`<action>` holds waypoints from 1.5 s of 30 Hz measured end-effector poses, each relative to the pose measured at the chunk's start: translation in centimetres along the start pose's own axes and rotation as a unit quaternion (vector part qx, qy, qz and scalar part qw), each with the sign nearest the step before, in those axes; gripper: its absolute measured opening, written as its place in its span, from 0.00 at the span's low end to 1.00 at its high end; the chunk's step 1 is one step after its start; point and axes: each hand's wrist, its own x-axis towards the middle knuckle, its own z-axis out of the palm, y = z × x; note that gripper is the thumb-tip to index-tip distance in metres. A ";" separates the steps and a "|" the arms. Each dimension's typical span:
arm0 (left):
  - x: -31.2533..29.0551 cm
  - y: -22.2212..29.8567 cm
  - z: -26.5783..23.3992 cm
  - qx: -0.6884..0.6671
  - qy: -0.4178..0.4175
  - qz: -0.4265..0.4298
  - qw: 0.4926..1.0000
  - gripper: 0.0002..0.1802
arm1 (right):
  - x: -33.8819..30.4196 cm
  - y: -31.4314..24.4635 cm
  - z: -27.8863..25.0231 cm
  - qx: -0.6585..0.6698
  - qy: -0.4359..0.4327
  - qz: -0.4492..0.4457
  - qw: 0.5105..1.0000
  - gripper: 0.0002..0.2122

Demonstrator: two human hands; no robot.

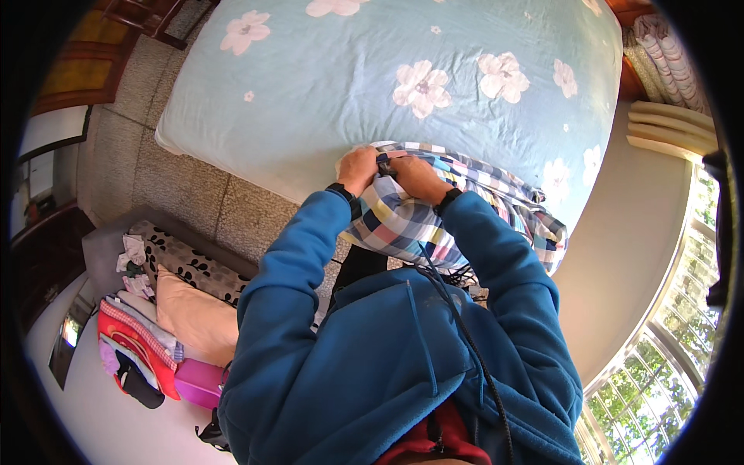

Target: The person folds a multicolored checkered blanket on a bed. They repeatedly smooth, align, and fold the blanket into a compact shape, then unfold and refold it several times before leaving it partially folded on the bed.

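Observation:
A plaid quilt (pixel 407 225) in blue, white, yellow and pink checks lies bunched along the near edge of the bed, partly hanging over it. My left hand (pixel 359 169) is closed on the quilt's left corner. Close beside it, my right hand (pixel 418 180) grips the same edge, its fingers partly hidden in the folds. Between the two hands a small dark bit of the cloth shows. Under the quilt the mattress wears a light blue fitted sheet (pixel 310 101) with white flowers.
Left of me stands a grey sofa (pixel 116 240) with a peach cushion (pixel 194 310), folded clothes (pixel 139 333) and a magenta box (pixel 199 382). Folded bedding (pixel 670 62) is stacked at the far right. A barred window (pixel 659 372) is at the right. Speckled floor tiles (pixel 248 213) run beside the bed.

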 end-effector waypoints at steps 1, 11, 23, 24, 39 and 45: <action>0.1 -0.1 0.1 -0.013 -0.009 -0.014 1.000 0.13 | -0.6 -0.5 -0.5 0.021 0.020 0.017 0.999 0.10; 1.5 -2.1 4.5 -0.034 0.019 -0.061 0.997 0.15 | -7.2 -0.8 -2.9 0.158 0.131 0.050 0.977 0.07; 0.4 -6.1 10.4 -0.038 -0.030 -0.120 0.992 0.14 | -12.4 -0.3 -0.3 0.270 0.101 0.048 0.956 0.07; -0.1 -6.1 9.8 -0.050 -0.029 -0.116 0.992 0.14 | -12.3 -0.1 -0.2 0.280 0.096 0.059 0.953 0.08; -7.4 1.0 -0.7 -0.537 -0.152 -0.209 0.803 0.41 | -10.1 -0.6 -2.5 0.190 0.131 0.082 0.970 0.07; -8.6 2.7 0.8 -0.180 0.010 -0.097 0.979 0.39 | -9.9 -2.7 -3.0 0.073 0.199 0.058 0.976 0.14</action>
